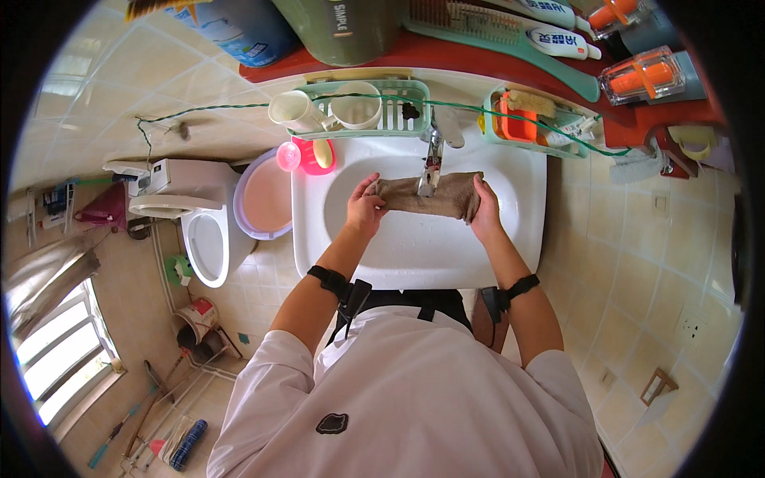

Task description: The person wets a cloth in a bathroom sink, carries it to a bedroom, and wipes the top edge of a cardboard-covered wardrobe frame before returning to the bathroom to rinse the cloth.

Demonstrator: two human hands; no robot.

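A brown cloth (397,194) is stretched between my two hands over the white washbasin (418,263). My left hand (366,206) grips its left end, and my right hand (487,206) grips its right end, with the thumb against the edge. The chrome faucet (431,161) reaches over the middle of the cloth, its spout tip at the cloth in this view; whether they touch and whether water runs, I cannot tell. At the basin's back left corner, a bar of soap (323,153) rests in a pink soap dish (309,164).
Behind the basin, green baskets hold white mugs (357,107) and brushes. A red shelf (460,66) above carries a comb, toothpaste tubes and containers. A green cord (382,95) crosses in front. To the left stand a purple basin (263,197) and a toilet (206,239).
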